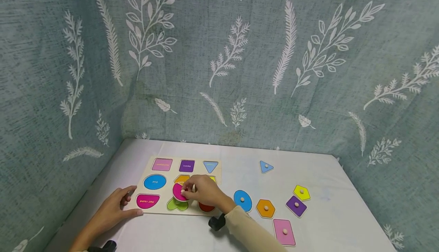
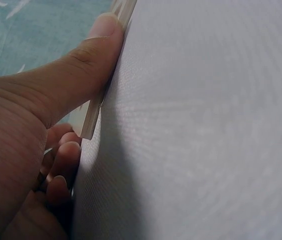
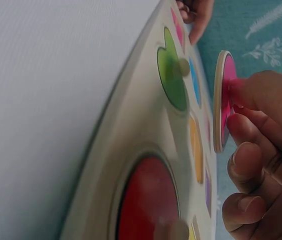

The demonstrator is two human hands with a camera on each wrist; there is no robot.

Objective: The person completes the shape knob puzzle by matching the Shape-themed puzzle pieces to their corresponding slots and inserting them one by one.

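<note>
A wooden shape puzzle board (image 1: 175, 166) lies on the white table. My left hand (image 1: 118, 204) holds its near left corner, thumb along the near edge and fingers curled by the left side. My right hand (image 1: 203, 190) pinches a pink half-round piece (image 1: 178, 192) by its knob, raised over the board's middle and tilted on edge in the right wrist view. Below it a green heart piece (image 3: 173, 75) and a red round piece (image 3: 148, 200), both knobbed, sit in the board. The printed pink half-round space (image 1: 148, 201) is at the near left.
Right of the board lie loose knobbed pieces: blue oval (image 1: 242, 201), orange hexagon (image 1: 265, 208), purple square (image 1: 296, 206), yellow pentagon (image 1: 302, 193), pink rectangle (image 1: 284, 232) and, farther back, a blue triangle (image 1: 266, 166). A leaf-patterned curtain (image 1: 219, 61) stands behind the table.
</note>
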